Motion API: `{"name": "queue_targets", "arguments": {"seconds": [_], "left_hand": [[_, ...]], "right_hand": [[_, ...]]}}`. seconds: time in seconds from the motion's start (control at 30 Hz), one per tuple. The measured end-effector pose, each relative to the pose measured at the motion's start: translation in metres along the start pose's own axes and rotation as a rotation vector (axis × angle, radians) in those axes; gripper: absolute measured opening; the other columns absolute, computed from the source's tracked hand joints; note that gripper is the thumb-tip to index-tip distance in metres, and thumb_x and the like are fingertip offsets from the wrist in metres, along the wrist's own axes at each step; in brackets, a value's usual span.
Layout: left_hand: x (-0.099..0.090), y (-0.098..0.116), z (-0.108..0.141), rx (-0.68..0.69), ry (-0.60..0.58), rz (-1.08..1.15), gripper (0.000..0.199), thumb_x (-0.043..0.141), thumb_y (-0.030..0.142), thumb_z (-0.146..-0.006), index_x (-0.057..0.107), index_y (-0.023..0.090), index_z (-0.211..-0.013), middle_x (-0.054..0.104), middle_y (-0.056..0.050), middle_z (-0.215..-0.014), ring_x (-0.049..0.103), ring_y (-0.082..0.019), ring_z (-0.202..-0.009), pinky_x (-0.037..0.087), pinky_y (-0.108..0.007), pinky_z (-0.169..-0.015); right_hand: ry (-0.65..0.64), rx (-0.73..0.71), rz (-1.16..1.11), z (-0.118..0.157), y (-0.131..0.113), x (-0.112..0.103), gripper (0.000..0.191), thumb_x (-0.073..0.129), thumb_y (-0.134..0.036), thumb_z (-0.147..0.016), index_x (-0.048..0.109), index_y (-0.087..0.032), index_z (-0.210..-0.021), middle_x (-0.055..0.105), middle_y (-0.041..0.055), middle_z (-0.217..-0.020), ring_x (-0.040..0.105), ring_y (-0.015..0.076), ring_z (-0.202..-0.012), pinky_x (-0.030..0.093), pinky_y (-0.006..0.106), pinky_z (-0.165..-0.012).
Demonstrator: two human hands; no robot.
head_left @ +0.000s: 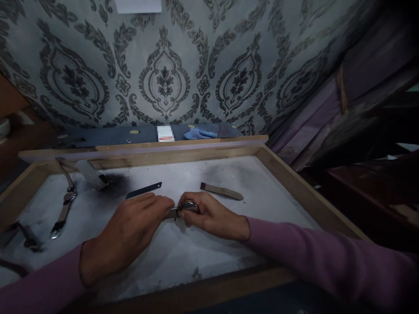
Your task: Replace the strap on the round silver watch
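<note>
My right hand [207, 213] is closed around a round watch [190, 206] with a shiny metal case, held just above the white tray floor. My left hand [131, 226] is closed, its fingertips close to the watch's left side. A thin silvery tool [175, 208] runs from those fingertips to the case edge; its handle is hidden in the hand. A brown strap [170, 215] lies below it, against the watch. Beyond my left hand is a dark flat strip [144, 190] with a hole at its tip. Past my right hand rests a loose tan strap [222, 191].
A wooden rim [284, 174] surrounds the tray. At its left lie a strapped watch [67, 200], a pale wide strap [90, 174] and a dark strap [28, 240]. Behind the rim are a small white box [165, 134] and a blue cloth [200, 133]. A curtain [314, 117] hangs right.
</note>
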State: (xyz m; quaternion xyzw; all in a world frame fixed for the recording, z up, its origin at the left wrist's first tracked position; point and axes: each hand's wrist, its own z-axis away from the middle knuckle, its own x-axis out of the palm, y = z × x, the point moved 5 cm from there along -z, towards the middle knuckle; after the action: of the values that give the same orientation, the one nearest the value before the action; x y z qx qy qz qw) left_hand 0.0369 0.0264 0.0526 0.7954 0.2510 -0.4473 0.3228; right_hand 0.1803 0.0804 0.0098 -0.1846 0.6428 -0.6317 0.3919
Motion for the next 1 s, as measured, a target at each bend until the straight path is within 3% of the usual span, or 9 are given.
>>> {"name": "queue_targets", "arguments": {"seconds": [0.23, 0.63, 1.0], "left_hand": [[0.0043, -0.0016, 0.0008, -0.017, -0.048, 0.015, 0.023, 0.039, 0.015, -0.098, 0.062, 0.018, -0.096, 0.069, -0.005, -0.085, 0.064, -0.017, -0.072, 0.055, -0.029, -0.066], [0.0029, -0.0012, 0.0029, -0.001, 0.012, 0.085, 0.018, 0.042, 0.012, -0.097, 0.060, 0.017, -0.099, 0.069, -0.007, -0.092, 0.065, -0.019, -0.079, 0.054, -0.030, -0.066], [0.0086, -0.0041, 0.0031, -0.061, -0.074, 0.002, 0.026, 0.037, 0.019, -0.099, 0.064, 0.017, -0.096, 0.069, -0.004, -0.078, 0.065, -0.017, -0.067, 0.054, -0.028, -0.062]], "right_hand": [[-0.010, -0.009, -0.010, 0.0002, 0.0004, -0.0003, 0.005, 0.055, -0.019, -0.081, 0.055, -0.015, -0.079, 0.053, -0.0031, -0.060, 0.044, 0.0087, -0.053, 0.034, 0.022, -0.050], [0.007, -0.014, 0.012, 0.0005, -0.0007, -0.0015, 0.005, 0.054, -0.020, -0.081, 0.055, -0.015, -0.078, 0.055, -0.0029, -0.061, 0.045, 0.0083, -0.053, 0.033, 0.022, -0.050], [-0.002, -0.020, 0.022, 0.0014, 0.0000, -0.0011, 0.005, 0.054, -0.020, -0.081, 0.055, -0.015, -0.081, 0.053, -0.0035, -0.061, 0.043, 0.0075, -0.054, 0.032, 0.021, -0.049]]}}
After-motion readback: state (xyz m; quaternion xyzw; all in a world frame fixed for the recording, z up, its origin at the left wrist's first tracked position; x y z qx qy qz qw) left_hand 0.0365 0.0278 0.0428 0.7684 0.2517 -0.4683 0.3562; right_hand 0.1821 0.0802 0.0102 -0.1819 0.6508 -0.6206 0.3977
